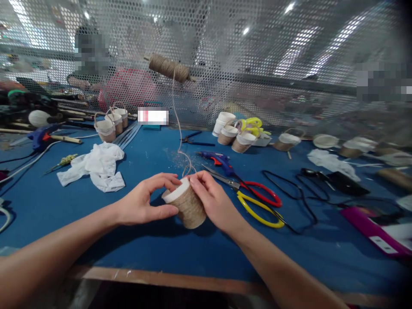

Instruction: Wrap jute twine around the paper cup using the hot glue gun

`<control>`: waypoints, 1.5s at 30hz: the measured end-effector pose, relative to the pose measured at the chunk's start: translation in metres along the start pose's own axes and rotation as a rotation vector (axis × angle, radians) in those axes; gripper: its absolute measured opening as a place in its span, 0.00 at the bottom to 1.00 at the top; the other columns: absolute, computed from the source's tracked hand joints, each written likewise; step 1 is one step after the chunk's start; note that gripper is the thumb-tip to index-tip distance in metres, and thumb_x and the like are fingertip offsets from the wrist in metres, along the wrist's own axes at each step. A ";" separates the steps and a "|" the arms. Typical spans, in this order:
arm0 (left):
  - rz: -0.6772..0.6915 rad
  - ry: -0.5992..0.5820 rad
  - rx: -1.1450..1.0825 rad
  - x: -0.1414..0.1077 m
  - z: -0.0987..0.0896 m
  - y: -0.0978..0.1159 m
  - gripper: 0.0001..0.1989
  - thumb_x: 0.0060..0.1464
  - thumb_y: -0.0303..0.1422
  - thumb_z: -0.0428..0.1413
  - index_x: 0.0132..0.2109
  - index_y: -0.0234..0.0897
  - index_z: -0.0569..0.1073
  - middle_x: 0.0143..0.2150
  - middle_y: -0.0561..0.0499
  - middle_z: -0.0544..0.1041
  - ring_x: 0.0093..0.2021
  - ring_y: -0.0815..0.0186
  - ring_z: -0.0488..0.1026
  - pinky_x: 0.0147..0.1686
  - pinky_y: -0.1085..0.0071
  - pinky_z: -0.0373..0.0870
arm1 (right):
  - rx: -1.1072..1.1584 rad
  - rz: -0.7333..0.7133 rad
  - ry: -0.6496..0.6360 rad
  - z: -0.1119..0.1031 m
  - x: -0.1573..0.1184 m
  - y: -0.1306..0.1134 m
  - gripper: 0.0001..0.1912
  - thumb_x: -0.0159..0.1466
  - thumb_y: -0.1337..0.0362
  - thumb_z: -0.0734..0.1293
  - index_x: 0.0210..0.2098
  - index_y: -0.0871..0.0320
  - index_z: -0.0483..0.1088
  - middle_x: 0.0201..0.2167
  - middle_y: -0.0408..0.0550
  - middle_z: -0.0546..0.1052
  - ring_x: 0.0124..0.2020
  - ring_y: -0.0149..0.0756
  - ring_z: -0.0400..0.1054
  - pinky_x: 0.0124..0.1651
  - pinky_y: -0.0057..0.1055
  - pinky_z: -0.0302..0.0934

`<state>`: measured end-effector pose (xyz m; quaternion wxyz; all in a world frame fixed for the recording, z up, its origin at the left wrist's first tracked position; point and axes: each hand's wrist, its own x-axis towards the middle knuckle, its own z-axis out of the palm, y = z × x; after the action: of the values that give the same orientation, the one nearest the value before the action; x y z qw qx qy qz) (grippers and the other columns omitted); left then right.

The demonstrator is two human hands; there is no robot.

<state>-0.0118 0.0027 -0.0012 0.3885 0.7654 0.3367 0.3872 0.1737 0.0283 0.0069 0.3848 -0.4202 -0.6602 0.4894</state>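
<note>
A small white cup wrapped in brown twine (192, 209) is tilted between my hands above the blue table, its white rim toward the upper left. My left hand (148, 198) has its fingers over the rim at the mouth and its thumb along the wrapped side. At the rim's right, my right hand (212, 195) pinches the cup, thumb near the top edge. A strand of twine (177, 116) runs from a twine spool (169, 68) on the mesh down to the cup beside my right fingertips. What lies under those fingertips is hidden.
Right of the cup lie scissors (257, 201) with red and yellow handles and a blue glue gun (217, 161). Several wrapped cups (244, 141) stand behind. A white cloth (96, 165) and another glue gun (40, 136) are left; a purple power strip (373, 229) is right.
</note>
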 end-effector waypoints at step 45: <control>-0.284 0.183 -0.311 0.006 0.019 -0.001 0.08 0.51 0.31 0.52 0.26 0.35 0.64 0.46 0.42 0.70 0.55 0.57 0.61 0.55 0.59 0.53 | -0.524 -0.231 0.176 -0.018 0.007 0.007 0.10 0.66 0.59 0.53 0.42 0.57 0.59 0.41 0.53 0.70 0.41 0.35 0.67 0.45 0.35 0.63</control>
<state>0.0066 0.0018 -0.0077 0.5202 0.6030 0.4111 0.4435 0.1889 0.0423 0.0045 0.3719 -0.4682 -0.7716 0.2171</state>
